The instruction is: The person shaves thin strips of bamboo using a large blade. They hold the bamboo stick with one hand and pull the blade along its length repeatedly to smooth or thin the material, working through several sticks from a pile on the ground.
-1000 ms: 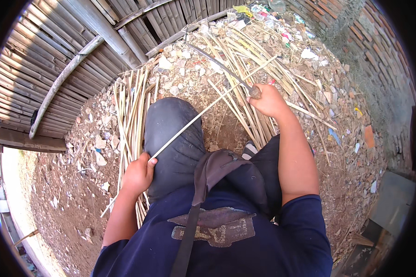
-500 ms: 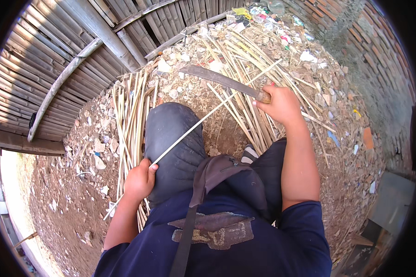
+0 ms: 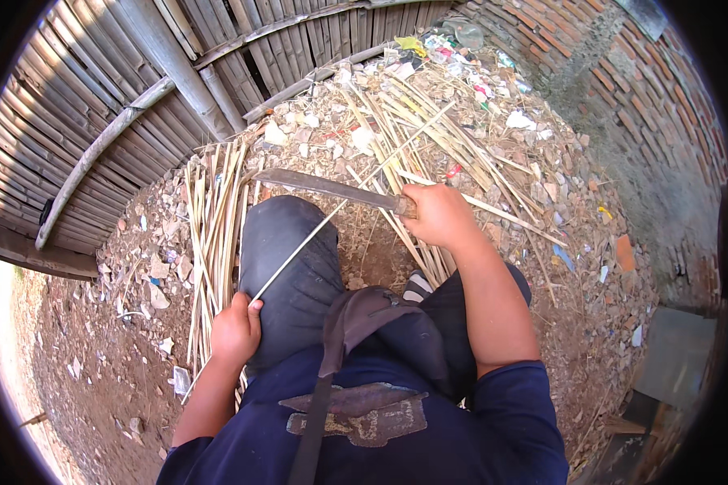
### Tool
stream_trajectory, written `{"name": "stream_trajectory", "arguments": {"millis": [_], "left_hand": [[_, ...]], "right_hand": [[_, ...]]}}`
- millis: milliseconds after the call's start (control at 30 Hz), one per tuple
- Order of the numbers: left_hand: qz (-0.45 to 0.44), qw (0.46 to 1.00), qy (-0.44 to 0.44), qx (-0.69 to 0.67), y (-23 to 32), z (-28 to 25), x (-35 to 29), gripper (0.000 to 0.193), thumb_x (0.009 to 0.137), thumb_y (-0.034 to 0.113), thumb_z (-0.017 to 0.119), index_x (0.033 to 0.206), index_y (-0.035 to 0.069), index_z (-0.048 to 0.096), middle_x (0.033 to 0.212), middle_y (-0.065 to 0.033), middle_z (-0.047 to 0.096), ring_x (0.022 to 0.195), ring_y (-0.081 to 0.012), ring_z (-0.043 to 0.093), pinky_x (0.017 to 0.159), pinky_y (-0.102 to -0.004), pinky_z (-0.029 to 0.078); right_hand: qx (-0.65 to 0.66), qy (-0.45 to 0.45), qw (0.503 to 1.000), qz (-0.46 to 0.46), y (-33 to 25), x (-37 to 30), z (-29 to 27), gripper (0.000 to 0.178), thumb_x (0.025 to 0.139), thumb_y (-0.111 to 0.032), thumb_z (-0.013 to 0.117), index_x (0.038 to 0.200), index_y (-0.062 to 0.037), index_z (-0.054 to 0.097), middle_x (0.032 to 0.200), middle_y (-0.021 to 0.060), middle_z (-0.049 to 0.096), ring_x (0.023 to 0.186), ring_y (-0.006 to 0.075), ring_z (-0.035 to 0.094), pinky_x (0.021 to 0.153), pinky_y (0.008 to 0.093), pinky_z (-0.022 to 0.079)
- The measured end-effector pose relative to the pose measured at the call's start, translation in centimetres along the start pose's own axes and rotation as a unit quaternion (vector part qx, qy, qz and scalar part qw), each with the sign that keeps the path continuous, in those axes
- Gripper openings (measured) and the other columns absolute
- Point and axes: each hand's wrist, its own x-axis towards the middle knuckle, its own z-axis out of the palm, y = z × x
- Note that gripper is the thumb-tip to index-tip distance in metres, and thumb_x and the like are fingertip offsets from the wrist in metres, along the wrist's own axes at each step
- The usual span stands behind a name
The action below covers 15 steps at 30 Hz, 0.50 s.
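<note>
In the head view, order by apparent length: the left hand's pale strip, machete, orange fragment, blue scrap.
1. Pale strip
2. Machete
3. Orange fragment and blue scrap: too alike to rank.

At the lower centre of my remote view: navy short-sleeved T-shirt with worn brownish chest print, dark bag strap; mid-frame, dark trousers, striped footwear.

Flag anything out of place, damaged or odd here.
The strips on the right lie crossed and fanned out, untidier than the left bundle, with a yellow scrap and litter beyond. The machete in the right hand looks dark and stained.
</note>
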Motion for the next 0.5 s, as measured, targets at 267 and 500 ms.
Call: {"name": "stream_trajectory", "arguments": {"millis": [267,500], "left_hand": [[-0.031,0.998,-0.03,0.044,0.9,-0.5,-0.1,0.03,0.104,0.035,0.054,0.096,0.006,0.052,0.071,-0.027,0.065,0.068,-0.0503,0.065,0.061,-0.0605,0.05],[-0.004,0.999,-0.021,0.039,0.6,-0.3,0.3,0.03,0.104,0.035,0.054,0.096,0.006,0.051,0.074,-0.0265,0.066,0.069,-0.0497,0.065,0.061,-0.06,0.05]], "right_hand": [[-0.013,-0.004,0.999,0.035,0.3,0.3,-0.1,0.033,0.083,-0.035,0.076,0.106,-0.0112,0.071,0.087,0.0178,0.072,0.088,0.0391,0.071,0.078,0.0504,0.056],[0.067,0.06,0.992,0.088,4.2,2.9,1.5,0.028,0.084,-0.031,0.075,0.103,-0.0105,0.073,0.086,0.0182,0.073,0.085,0.0408,0.071,0.077,0.0499,0.057]]}}
